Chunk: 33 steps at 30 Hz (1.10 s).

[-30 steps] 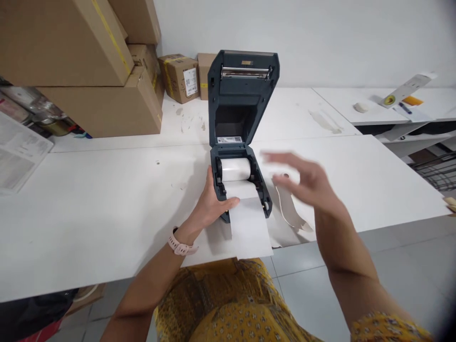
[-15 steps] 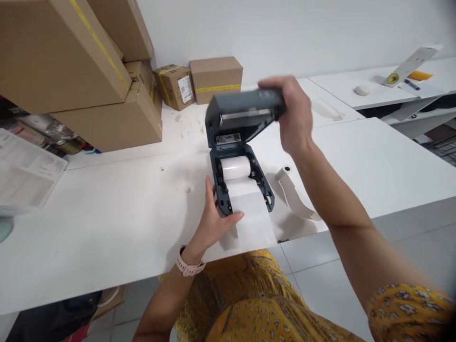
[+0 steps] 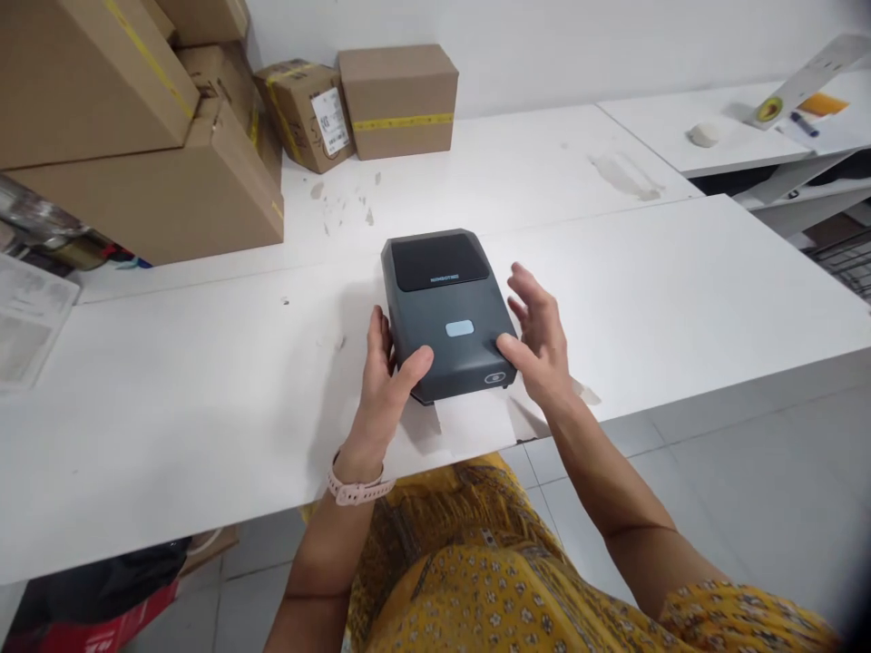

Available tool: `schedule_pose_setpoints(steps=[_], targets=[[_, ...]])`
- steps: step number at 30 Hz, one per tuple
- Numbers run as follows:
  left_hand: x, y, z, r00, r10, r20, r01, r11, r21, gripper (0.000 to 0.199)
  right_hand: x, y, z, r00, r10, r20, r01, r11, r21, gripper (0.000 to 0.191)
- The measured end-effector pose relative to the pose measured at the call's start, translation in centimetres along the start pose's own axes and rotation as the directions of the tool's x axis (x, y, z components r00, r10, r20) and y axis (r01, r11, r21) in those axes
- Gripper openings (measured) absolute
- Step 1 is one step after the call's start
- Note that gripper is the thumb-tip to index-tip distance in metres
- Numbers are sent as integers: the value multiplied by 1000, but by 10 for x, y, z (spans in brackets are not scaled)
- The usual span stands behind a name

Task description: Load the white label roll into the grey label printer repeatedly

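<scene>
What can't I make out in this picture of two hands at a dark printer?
All in the head view:
Inside of the printer: hidden by its shut lid.
Loose paper: partly hidden by the right hand.
Box label: small print too tiny to read.
Pale sheet: cut off by the left edge.

White table (image 3: 204,408), dark printer (image 3: 445,304) near front edge, white paper (image 3: 476,428) before it, cardboard boxes (image 3: 401,91) at back left

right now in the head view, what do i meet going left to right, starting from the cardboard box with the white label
Labelled cardboard box, left hand, dark printer, right hand, white round item, yellow-rimmed roll, blue pen.
</scene>
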<state>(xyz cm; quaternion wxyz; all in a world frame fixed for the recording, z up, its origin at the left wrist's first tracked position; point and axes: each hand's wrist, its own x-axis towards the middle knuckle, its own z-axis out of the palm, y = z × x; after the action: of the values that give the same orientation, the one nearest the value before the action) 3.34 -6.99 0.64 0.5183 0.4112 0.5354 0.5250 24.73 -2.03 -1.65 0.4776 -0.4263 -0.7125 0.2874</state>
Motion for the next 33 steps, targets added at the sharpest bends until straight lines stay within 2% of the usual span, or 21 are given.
schedule_pose_setpoints(steps=[2, 4, 6, 13, 18, 20, 22, 25, 27, 28, 30, 33], targets=[[-1, -3, -2, 1000, 14, 14, -14, 1000, 6, 101, 4, 4, -4, 981, 102, 163, -120, 987, 105, 87], [-2, -7, -5, 999, 38, 34, -39, 998, 42, 102, 4, 7, -5, 935, 175, 309, -234, 958, 166, 94], [-3, -11, -7, 998, 55, 38, -58, 995, 86, 102, 2, 8, -4, 912, 206, 354, -288, 937, 198, 96], [-1, -16, -7, 992, 121, 22, -123, 983, 137, 96, 0, 5, 3, 930, 241, 276, -307, 924, 228, 105], [1, -16, -4, 991, 133, 24, -134, 987, 88, 92, -1, 6, 4, 949, 145, 280, -201, 962, 184, 91], [-9, -21, -3, 995, 98, 0, -97, 994, 39, 90, -3, 2, 7, 972, 112, 206, -138, 984, 114, 83], [-28, -29, -3, 997, 46, -69, -46, 999, 10, 84, -6, -5, 9, 990, 79, 114, -81, 997, 10, 73], [-64, -40, -3, 984, -29, -175, 34, 999, 26, 62, -7, -14, 10, 994, 2, 105, 9, 995, -102, 56], [-82, -43, -1, 985, -144, -91, 150, 987, 61, 42, -7, -17, 9, 991, -38, 127, 55, 990, -127, 50], [-87, -42, 1, 981, -192, -27, 193, 978, 73, 40, -7, -17, 9, 991, -50, 122, 66, 990, -128, 48], [-87, -39, 8, 964, -249, 90, 245, 968, 57, 42, -6, -16, 10, 993, -70, 96, 80, 991, -109, 46], [-76, -32, 21, 943, -288, 165, 300, 952, -56, 44, -5, -13, 13, 993, -102, 60, 105, 994, -42, 43]])
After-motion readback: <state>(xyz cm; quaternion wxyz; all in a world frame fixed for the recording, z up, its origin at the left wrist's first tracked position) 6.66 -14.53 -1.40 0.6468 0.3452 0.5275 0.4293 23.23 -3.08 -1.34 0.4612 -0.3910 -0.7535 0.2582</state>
